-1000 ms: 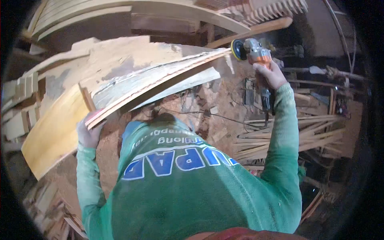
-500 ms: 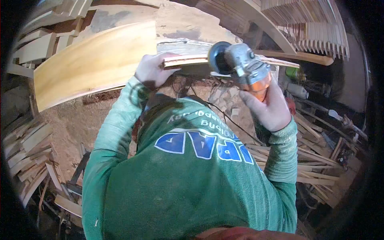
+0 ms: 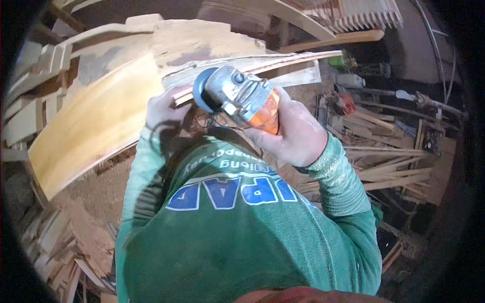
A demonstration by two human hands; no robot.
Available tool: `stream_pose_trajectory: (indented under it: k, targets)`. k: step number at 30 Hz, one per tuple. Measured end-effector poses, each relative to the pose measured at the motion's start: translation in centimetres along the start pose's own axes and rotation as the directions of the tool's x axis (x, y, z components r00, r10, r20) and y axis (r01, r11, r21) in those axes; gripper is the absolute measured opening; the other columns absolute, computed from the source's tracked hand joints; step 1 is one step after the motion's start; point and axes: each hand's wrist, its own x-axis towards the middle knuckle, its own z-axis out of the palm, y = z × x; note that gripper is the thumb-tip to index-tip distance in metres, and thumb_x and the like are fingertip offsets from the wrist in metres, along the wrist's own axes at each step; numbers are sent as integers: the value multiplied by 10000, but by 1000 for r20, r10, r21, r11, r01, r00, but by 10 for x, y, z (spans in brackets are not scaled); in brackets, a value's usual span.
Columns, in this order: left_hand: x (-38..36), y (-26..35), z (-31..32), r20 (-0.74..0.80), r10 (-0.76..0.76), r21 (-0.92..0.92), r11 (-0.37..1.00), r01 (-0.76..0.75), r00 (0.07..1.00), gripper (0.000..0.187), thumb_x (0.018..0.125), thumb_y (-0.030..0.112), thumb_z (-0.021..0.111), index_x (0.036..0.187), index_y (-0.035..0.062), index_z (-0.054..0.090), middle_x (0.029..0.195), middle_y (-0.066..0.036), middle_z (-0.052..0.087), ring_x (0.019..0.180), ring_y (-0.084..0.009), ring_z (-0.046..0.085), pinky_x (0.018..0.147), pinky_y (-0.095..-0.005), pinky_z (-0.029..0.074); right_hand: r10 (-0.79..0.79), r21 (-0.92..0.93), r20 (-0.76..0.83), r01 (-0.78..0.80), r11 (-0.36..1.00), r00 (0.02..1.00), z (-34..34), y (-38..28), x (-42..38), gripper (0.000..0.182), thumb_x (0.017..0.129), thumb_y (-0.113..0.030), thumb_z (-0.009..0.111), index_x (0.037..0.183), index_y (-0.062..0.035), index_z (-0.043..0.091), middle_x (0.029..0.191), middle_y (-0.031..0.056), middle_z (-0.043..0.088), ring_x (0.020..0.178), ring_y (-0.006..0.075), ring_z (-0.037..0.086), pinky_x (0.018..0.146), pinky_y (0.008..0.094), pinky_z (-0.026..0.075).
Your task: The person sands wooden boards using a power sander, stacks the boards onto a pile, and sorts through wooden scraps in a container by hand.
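Note:
My right hand point(image 3: 298, 132) is wrapped round the orange body of an angle grinder point(image 3: 243, 96). The grinder's round disc point(image 3: 204, 90) is at the edge of a thin curved wooden strip point(image 3: 298, 60), close to my left hand. My left hand point(image 3: 165, 112) grips the near end of that strip between thumb and fingers. Beside my left hand, a broad curved wooden panel point(image 3: 96, 121) stretches away to the left. Whether the disc touches the wood is hard to tell.
Stacked wood pieces point(image 3: 53, 108) stand at the left. Loose strips point(image 3: 394, 171) lie in a pile at the right, near a white bottle point(image 3: 350, 80). More scraps point(image 3: 55, 242) lie at the lower left. A comb-like wood stack point(image 3: 366, 15) is at the top.
The grinder and my right hand have moved left along the strip, bringing the disc close to my left hand. The whole view has shifted, and the strip now slants up to the right.

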Motion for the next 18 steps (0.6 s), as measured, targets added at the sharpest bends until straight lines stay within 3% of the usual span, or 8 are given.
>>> stream_pose_trajectory:
  k: [1, 4, 5, 12, 13, 18]
  targets:
    - [0, -3, 2, -1, 48, -6, 999, -48, 999, 356, 804, 160, 807, 1150, 122, 732, 946, -153, 752, 852, -222, 752, 760, -315, 569, 49, -3, 4, -49, 999, 999, -12, 7, -4, 634, 825, -352, 756, 1214, 85, 512, 969, 286, 690, 943, 450, 679, 816, 476, 546]
    - [-2, 16, -4, -34, 70, -74, 995, -73, 997, 321, 817, 103, 807, 1128, 68, 731, 997, -145, 760, 898, -199, 749, 800, -304, 570, 210, 92, -6, -208, 974, 978, -37, 44, -12, 633, 863, -163, 742, 1379, 49, 442, 1215, 151, 657, 1094, 205, 645, 976, 358, 493]
    - [-2, 22, -4, -39, 60, -59, 996, -63, 997, 322, 814, 82, 807, 1124, 48, 726, 1016, -148, 759, 913, -206, 747, 815, -307, 569, 186, 87, -2, -185, 979, 983, -47, 67, -14, 620, 897, -127, 720, 1416, 34, 421, 1293, 96, 608, 1157, 147, 572, 1036, 328, 448]
    - [-5, 26, -2, -30, -40, 7, 999, 40, 999, 313, 804, 10, 793, 1103, -16, 705, 1085, -159, 750, 994, -242, 730, 893, -338, 552, 272, 368, -130, -209, 906, 953, -120, 167, -22, 635, 908, -137, 739, 1436, 6, 417, 1313, 72, 595, 1199, 141, 557, 1065, 314, 422]
    - [-3, 27, -2, -22, -60, 5, 998, 60, 998, 314, 802, 2, 790, 1103, -19, 704, 1090, -159, 749, 1004, -245, 727, 903, -342, 548, 330, 355, -121, -270, 895, 936, -132, 181, -23, 599, 909, -157, 742, 1410, 0, 454, 1293, 63, 607, 1192, 140, 561, 1053, 314, 429]
    - [-8, 20, -4, -30, -138, 42, 989, 139, 990, 320, 780, -1, 785, 1091, -16, 713, 1079, -152, 747, 1013, -252, 718, 924, -357, 536, 365, 336, -203, -285, 898, 909, -175, 247, -29, 520, 917, -216, 736, 1344, -8, 525, 1245, 48, 630, 1134, 130, 578, 1020, 309, 441]
